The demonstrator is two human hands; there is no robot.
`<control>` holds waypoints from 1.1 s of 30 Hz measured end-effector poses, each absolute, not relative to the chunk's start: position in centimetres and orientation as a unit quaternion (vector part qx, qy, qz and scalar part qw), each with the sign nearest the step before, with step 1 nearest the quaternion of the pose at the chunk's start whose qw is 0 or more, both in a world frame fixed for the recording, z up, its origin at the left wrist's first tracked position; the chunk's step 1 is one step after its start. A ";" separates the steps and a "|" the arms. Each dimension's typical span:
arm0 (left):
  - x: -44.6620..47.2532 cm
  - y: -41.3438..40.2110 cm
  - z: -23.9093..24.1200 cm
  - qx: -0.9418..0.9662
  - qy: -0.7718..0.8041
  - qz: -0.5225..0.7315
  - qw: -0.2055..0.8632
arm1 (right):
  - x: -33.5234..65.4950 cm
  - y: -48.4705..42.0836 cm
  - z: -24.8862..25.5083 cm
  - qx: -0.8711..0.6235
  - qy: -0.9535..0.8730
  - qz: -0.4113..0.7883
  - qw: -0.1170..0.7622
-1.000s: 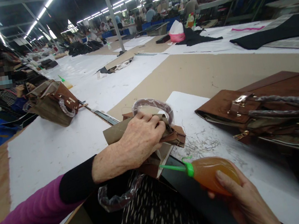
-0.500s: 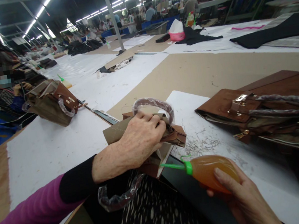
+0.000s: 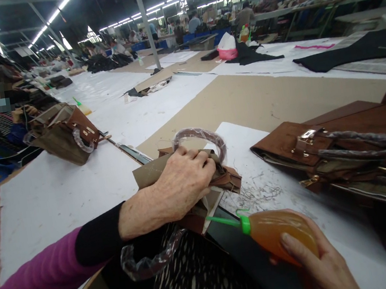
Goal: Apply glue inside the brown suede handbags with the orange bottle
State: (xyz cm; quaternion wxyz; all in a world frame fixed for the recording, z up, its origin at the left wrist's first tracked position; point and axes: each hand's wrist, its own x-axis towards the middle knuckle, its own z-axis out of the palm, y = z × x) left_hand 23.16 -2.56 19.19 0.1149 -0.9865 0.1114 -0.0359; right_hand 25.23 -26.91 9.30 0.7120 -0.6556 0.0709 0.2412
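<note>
Right fingers (image 3: 296, 247) — around bottle (image 3: 271, 229), left fingers (image 3: 200, 158) — on bag (image 3: 227, 178)

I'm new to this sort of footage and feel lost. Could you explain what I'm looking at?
There is no machine: a person works with two bare hands, seen from a camera worn on their head. The left hand holds a brown-and-olive bag, partly covering it. The right hand holds a squeeze bottle, its green nozzle pointing toward that bag. On the white-covered table lie thread-like scraps. Brown bags lie to the right; another bag sits farther off, left.
</note>
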 end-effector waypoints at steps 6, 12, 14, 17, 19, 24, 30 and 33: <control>23.5 -2.5 19.7 -0.987 0.115 -0.032 0.111 | 26.9 -26.8 9.1 -0.732 -0.007 0.205 0.649; 24.1 -2.3 21.0 -0.990 0.101 -0.006 0.096 | 28.5 -26.4 7.8 -0.740 -0.044 0.179 0.646; 24.4 -2.2 21.4 -0.992 0.093 0.007 0.089 | 28.9 -26.3 7.1 -0.743 -0.059 0.171 0.644; 24.9 -1.9 21.8 -0.993 0.088 0.027 0.080 | 29.4 -26.2 6.2 -0.759 -0.064 0.145 0.632; 25.3 -1.7 21.9 -0.992 0.091 0.031 0.076 | 29.5 -26.1 5.7 -0.765 -0.069 0.117 0.629; 26.3 -0.7 22.1 -0.993 0.097 0.038 0.056 | 29.7 -26.1 4.6 -0.789 -0.165 0.038 0.591; 27.0 0.2 22.6 -0.994 0.104 0.024 -0.005 | 30.6 -25.4 4.6 -0.798 -0.319 -0.119 0.497; 27.5 0.3 22.8 -0.995 0.084 0.047 -0.017 | 31.3 -25.0 5.0 -0.786 -0.383 -0.164 0.457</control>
